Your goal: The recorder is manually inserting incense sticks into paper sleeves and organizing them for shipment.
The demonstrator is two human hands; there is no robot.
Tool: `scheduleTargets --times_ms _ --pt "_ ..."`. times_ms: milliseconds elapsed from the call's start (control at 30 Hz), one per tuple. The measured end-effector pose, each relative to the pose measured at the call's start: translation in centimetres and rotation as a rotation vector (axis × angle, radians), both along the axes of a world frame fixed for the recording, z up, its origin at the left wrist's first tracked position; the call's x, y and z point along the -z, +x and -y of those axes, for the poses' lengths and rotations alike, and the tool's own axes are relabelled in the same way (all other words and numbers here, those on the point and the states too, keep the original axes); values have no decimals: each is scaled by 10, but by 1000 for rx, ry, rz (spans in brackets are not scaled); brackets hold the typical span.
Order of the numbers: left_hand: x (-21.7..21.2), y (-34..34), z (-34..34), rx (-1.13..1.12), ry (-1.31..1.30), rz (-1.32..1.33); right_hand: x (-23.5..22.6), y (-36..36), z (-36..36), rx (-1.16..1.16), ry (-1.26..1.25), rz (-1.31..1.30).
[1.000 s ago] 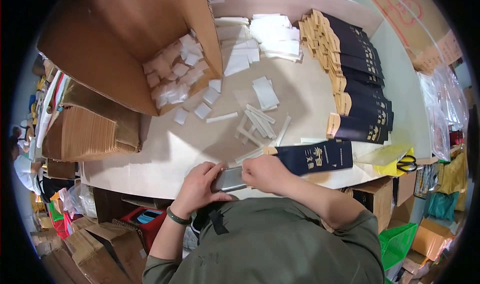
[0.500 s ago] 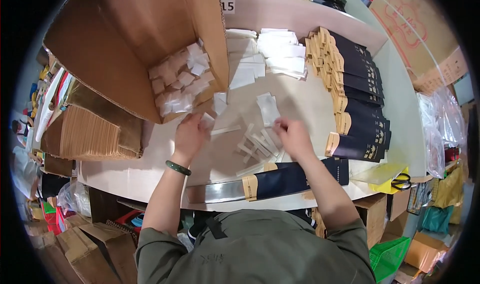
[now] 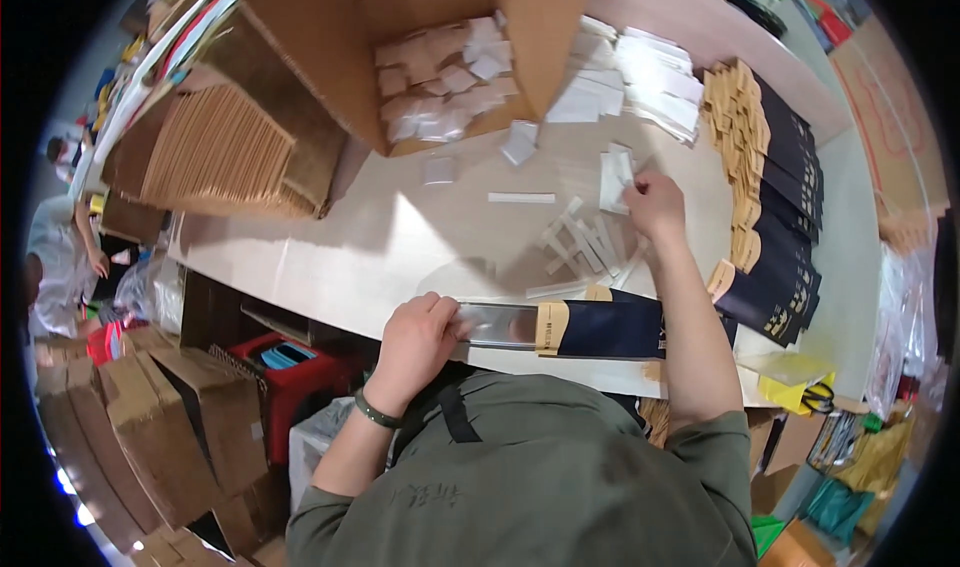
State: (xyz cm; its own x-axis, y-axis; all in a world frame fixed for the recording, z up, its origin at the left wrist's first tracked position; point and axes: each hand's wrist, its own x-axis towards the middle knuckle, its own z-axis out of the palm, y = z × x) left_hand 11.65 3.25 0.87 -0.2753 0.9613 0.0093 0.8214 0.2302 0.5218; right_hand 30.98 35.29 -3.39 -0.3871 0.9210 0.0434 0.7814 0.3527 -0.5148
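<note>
Pale tabletop [image 3: 400,247] spreads before us, an open cardboard box [image 3: 330,27] of white packets at its far side. Our left hand [image 3: 415,342] grips the silver end of a long navy sleeve [image 3: 590,327] lying along the near edge. Our right hand [image 3: 655,202] pinches a white packet [image 3: 612,179] farther back, just beside loose white strips [image 3: 580,242]. Stacked navy sleeves [image 3: 785,207] line the right.

Open carton [image 3: 400,57] at table [image 3: 400,257] rear, small packets [image 3: 450,77] inside. Stacked cardboard sheets [image 3: 215,162] left of carton. Loose strips [image 3: 580,242] mid-table — long sleeve [image 3: 590,327] at near edge. Sleeve row [image 3: 775,197] along right side.
</note>
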Motion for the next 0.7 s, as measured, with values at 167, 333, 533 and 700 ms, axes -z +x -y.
scheduleTargets --times_ms 167,333,533,700 --pt "15 -9 0 -10 90 -58 -15 1 16 85 -173 -391" --pt "11 -2 9 -217 105 -139 -33 -7 39 -9 -53 -335" --pt "-7 -13 8 -252 34 -177 -77 -36 95 -388 49 -249" --pt "-52 -143 -3 -632 313 -307 -45 -51 168 -1068 203 -71"
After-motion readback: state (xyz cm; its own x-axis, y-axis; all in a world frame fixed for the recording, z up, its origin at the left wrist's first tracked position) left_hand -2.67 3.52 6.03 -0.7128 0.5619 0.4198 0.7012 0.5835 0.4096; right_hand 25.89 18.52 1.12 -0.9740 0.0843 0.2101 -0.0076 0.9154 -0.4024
